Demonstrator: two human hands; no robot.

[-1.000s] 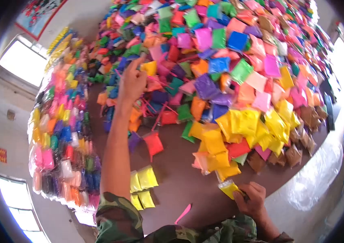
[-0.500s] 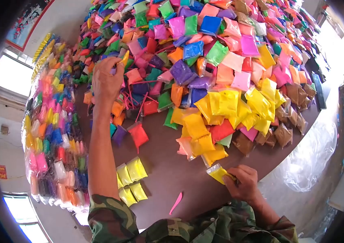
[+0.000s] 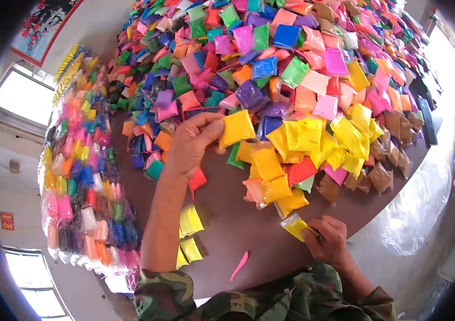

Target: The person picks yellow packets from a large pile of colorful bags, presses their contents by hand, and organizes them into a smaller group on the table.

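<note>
My left hand (image 3: pixel 192 139) pinches a deep yellow packet (image 3: pixel 237 128) by its left edge, held above the table in front of the heap. Lower right, my right hand (image 3: pixel 326 241) is closed on another yellow packet (image 3: pixel 295 227), whose clear end points up and left. A pile of yellow packets (image 3: pixel 302 136) lies between the hands at the near side of the heap. Paler yellow packets (image 3: pixel 190 221) are set out beside my left forearm, which partly covers them. A small pink plastic knife (image 3: pixel 240 266) rests on the table near my body.
A large heap of coloured packets (image 3: pixel 259 67) covers the far part of the brown table (image 3: pixel 227 214). Clear bags of coloured packets (image 3: pixel 85 176) stand along the left side. Brown packets (image 3: pixel 380 177) edge the heap at right, with clear plastic sheeting (image 3: pixel 417 208) beyond the table edge.
My left hand has come from the heap's left side toward the middle and nearer, bringing a deep yellow packet. My right hand still grips its packet, and the view has shifted slightly.
</note>
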